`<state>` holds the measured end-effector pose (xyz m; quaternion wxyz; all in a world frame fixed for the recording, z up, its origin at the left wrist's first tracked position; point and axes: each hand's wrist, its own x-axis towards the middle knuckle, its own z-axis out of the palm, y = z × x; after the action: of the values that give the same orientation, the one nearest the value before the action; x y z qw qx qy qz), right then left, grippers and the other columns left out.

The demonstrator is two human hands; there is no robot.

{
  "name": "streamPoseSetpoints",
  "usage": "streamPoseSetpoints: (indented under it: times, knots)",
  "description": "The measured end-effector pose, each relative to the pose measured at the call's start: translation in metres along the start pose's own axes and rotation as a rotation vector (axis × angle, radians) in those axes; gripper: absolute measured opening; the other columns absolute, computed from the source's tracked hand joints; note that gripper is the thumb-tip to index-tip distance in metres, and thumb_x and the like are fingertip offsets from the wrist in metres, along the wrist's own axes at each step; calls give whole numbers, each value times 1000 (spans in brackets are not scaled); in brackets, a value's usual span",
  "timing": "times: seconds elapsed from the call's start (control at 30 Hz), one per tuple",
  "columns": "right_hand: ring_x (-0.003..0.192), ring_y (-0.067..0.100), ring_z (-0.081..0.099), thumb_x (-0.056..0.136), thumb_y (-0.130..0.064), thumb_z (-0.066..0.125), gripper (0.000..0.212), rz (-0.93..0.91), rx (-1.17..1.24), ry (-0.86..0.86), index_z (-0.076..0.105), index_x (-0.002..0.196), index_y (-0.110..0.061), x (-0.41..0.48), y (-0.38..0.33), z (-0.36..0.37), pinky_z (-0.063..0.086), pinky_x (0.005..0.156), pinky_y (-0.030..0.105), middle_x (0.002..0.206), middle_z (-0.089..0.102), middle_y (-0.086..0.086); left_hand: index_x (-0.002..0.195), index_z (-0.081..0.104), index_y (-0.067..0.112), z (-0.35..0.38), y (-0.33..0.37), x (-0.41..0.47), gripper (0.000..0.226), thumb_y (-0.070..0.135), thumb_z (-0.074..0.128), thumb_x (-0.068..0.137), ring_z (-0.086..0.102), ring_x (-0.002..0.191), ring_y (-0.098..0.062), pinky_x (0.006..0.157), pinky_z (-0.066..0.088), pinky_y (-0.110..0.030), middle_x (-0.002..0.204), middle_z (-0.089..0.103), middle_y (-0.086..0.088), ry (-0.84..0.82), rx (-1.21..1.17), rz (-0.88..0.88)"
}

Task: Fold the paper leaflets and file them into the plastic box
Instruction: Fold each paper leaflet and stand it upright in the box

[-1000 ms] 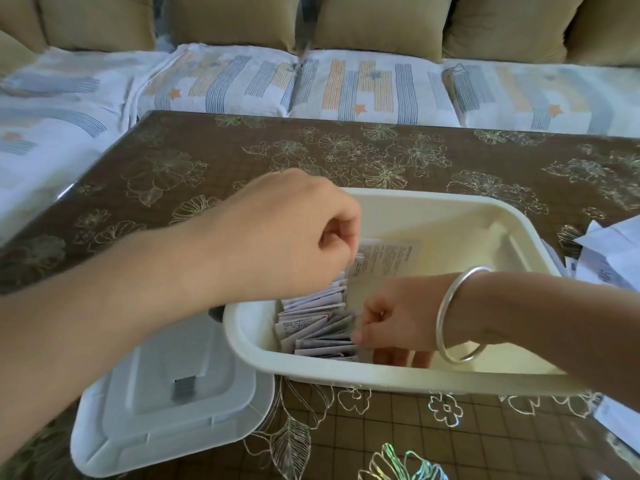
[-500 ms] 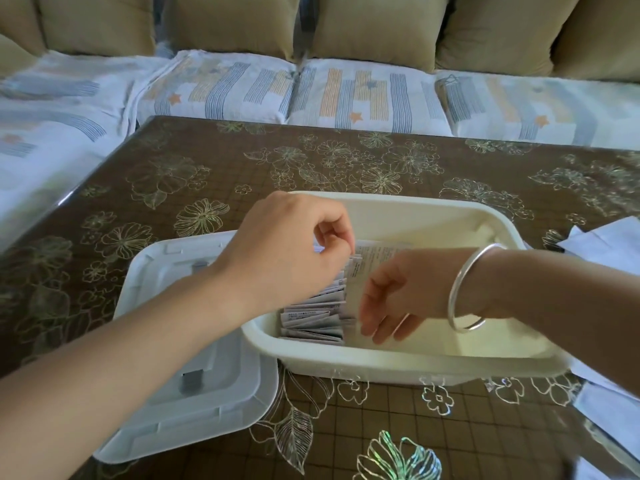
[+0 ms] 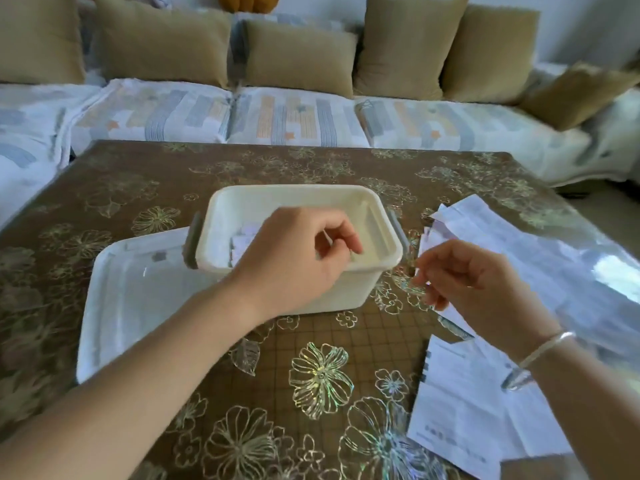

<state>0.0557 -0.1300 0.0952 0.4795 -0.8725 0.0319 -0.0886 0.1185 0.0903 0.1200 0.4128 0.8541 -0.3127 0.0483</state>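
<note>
Leaflets, two lots of them. The folded leaflets (image 3: 244, 242) are standing packed together in the left part of the plastic box (image 3: 294, 190), mid-frame. The unfolded leaflets (image 3: 491, 223) are spread flat on the table (image 3: 363, 323), filling the right side of the frame down to the lower right corner.

It's thin printed paper, so I'd expect it to be super light and floppy, and it'll crease wherever you pinch it. Flat sheets on that glossy tabletop probably slide and are fiddly to peel up. I'd lift one by a corner or a free edge, then hold the folded one by its crease to slot it in.

Left hand (image 3: 298, 261) hovers over the box with its fingers curled in, and I can't see any paper in it. Right hand (image 3: 481, 285), bracelet (image 3: 540, 351) on the wrist, is just right of the box over the loose sheets, with loosely bent fingers and nothing in them, though it's a bit blurry. The box's lid (image 3: 138, 289) lies at left, touching the box.
</note>
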Motion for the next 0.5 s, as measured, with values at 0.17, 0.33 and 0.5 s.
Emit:
streamPoseSetpoints:
  times: [0.17,0.33,0.5]
  knots:
    - [73,13,61,85,-16,67,15,220,-577,-70,64,87,-30,-36,71,-45,53,71,31,80,66,-10,83,72,29,59,16,-45,21,14,60,91,61,64,-2,58,46,-13,75,68,15,-123,-60,-132]
    - [95,13,52,72,-58,71,55,222,-837,-292,49,114,-31,-51,101,-42,47,84,29,107,53,-7,91,69,34,118,24,-79,14,24,60,93,62,71,1,71,55,-26,80,67,20,-239,-7,-264]
    - [109,19,49,67,-62,72,71,222,-916,-304,45,123,-27,-49,102,-36,42,88,31,118,55,-2,94,69,32,137,29,-104,17,19,59,94,66,69,0,65,56,-20,85,69,18,-251,-64,-327]
